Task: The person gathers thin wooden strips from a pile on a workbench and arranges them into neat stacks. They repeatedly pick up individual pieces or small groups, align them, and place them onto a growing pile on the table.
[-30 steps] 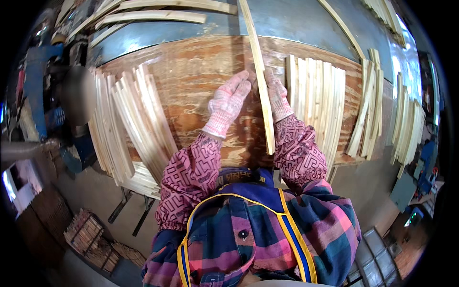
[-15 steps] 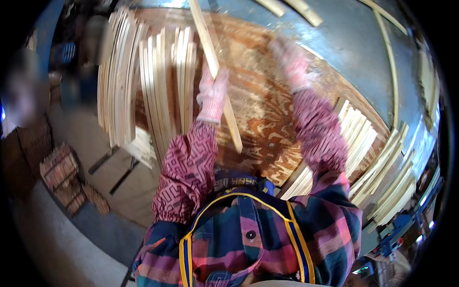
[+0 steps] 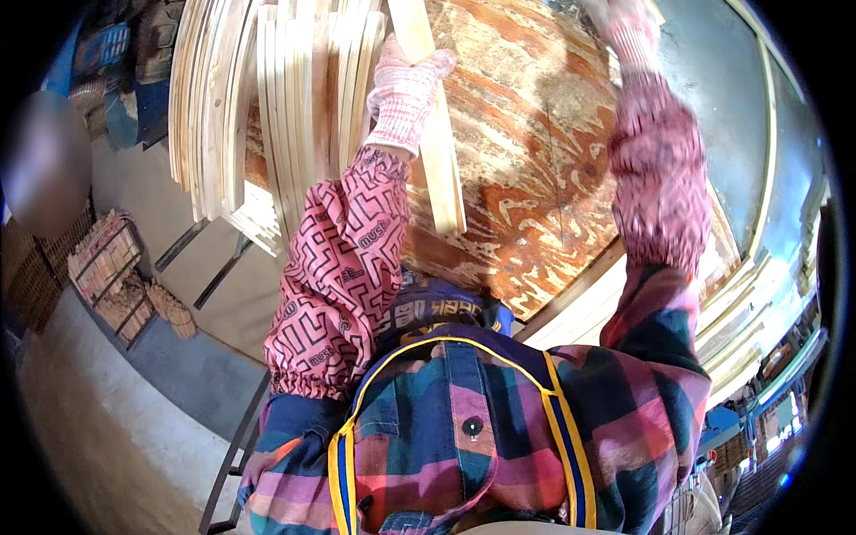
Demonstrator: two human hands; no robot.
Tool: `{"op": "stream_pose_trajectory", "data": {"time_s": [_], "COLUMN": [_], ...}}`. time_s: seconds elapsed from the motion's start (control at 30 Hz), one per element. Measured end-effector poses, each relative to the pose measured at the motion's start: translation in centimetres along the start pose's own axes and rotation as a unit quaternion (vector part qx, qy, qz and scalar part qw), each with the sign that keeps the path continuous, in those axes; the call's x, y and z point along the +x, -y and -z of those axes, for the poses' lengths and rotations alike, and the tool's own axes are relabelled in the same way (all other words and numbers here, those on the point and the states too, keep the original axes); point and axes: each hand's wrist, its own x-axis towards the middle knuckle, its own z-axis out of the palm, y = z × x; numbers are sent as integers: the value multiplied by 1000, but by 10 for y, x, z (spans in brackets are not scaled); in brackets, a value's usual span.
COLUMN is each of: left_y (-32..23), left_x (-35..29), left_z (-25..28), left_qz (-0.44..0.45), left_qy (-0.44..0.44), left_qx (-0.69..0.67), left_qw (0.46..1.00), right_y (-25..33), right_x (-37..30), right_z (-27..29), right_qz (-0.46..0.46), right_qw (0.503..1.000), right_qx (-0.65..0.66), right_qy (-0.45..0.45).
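Observation:
My left hand [image 3: 406,96], in a pink-and-white knitted glove, is closed around a pale wooden strip [image 3: 440,169]. The strip slants over a stained plywood board [image 3: 526,169], its near end in front of my body. Just left of this hand, pale strips [image 3: 299,107] lie side by side in rows. Gloved the same way, my right hand [image 3: 631,36] reaches out at the far right edge of the board. Blur and the picture's upper rim hide its fingers, so whether it holds anything cannot be told.
A thick row of strips [image 3: 209,116] lies at the far left. More strips [image 3: 584,308] rest near my right side, under the arm. Beyond the board is a grey-blue surface [image 3: 722,98]. Bundled wood pieces [image 3: 111,259] stand on the floor at left.
My right arm has stretched farther out and to the right. My left hand, still on the strip, has moved away from me, and the strip stands straighter. The whole view has shifted.

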Motion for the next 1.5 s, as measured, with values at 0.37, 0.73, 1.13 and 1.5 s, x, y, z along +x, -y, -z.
{"op": "stream_pose_trajectory", "data": {"time_s": [0.37,0.73,1.13,1.5], "left_y": [9,-45,127,83], "left_x": [-27,-87,-121,-99], "left_z": [-20,140,66,1], "left_qz": [-94,-474,-21,-183], "left_qy": [12,-89,-6,45], "left_qx": [-125,667,522,249], "left_qw": [988,568,853,950], "right_y": [76,89,58,65], "right_x": [-219,-165,-209,-247], "right_z": [60,83,7,-15], "right_qz": [-143,171,-232,-184], "right_qw": [875,960,936,693], "right_qx": [405,172,111,649], "right_qy": [223,142,242,254]}}
